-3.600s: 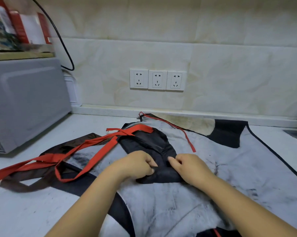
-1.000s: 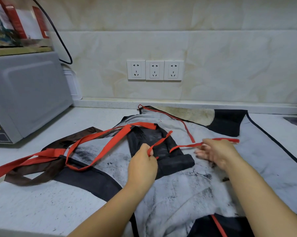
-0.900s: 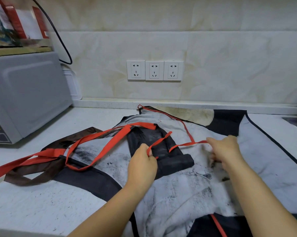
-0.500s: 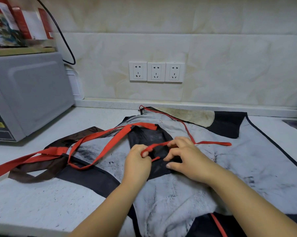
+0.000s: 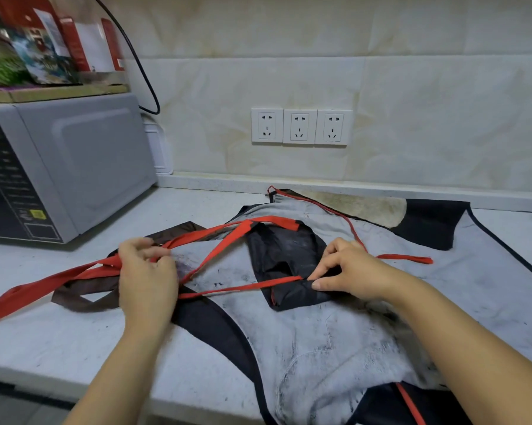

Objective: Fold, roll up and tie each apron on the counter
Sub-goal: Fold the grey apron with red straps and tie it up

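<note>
Our left hand (image 5: 148, 280) grips the wide red straps (image 5: 59, 282) over the tabletop (image 5: 59, 348). Our right hand (image 5: 355, 271) pinches the thin red tie (image 5: 243, 289) against the rolled dark apron (image 5: 289, 256).

the left forearm (image 5: 114, 372) and right forearm (image 5: 460, 342), both bare, reach in from the lower edge and angle toward each other. the left hand (image 5: 146, 277) lies back up, its fingers curled inward, gripping a red strap (image 5: 243, 289) that comes out from under the palm. the right hand (image 5: 350, 271), well apart from it, pinches the strap's other end between thumb and forefinger, its other fingers loosely bent.
</note>
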A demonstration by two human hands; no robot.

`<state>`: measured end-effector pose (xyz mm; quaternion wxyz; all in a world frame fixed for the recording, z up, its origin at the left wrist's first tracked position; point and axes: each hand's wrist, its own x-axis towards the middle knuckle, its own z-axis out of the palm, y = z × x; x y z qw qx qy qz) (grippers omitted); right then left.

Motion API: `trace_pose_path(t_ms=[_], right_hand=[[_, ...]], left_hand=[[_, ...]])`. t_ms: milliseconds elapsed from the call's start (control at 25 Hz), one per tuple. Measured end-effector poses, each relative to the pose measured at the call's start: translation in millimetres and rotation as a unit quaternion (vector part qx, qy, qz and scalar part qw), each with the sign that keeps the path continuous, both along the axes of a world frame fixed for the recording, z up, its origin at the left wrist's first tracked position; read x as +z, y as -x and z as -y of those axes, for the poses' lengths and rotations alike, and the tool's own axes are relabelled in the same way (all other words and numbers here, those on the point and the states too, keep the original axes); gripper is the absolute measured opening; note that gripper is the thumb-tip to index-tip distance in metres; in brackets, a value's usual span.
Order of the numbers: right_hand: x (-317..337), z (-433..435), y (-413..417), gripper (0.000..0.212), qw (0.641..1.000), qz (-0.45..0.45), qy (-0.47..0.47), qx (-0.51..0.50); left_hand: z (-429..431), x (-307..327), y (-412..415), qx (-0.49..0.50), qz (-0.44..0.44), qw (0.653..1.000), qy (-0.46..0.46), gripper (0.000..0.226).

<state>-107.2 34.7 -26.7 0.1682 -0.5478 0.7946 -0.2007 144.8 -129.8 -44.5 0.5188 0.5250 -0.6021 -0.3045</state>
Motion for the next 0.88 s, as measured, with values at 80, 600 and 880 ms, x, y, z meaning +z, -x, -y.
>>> trace_pose_path(t_ms=[80,600,880], right_hand=[[-0.3,3.3,1.9,0.007,1.0,0.007,-0.003,0.002],[-19.0,-16.6,14.7,0.027,0.961,0.253,0.093,-0.061],[-19.5,1.7,21.8,0.025,0.974,0.176,0.066,-0.128]], left_hand=[[-10.2,0.4,3.4,0.004,0.176,0.957,0.229,0.038],[-55.0,-29.4,90.0,-0.428,0.27,0.855,0.113,0.026],[-50.3,-29.1,108.8,-0.33,0.324,0.881,0.097,0.031]])
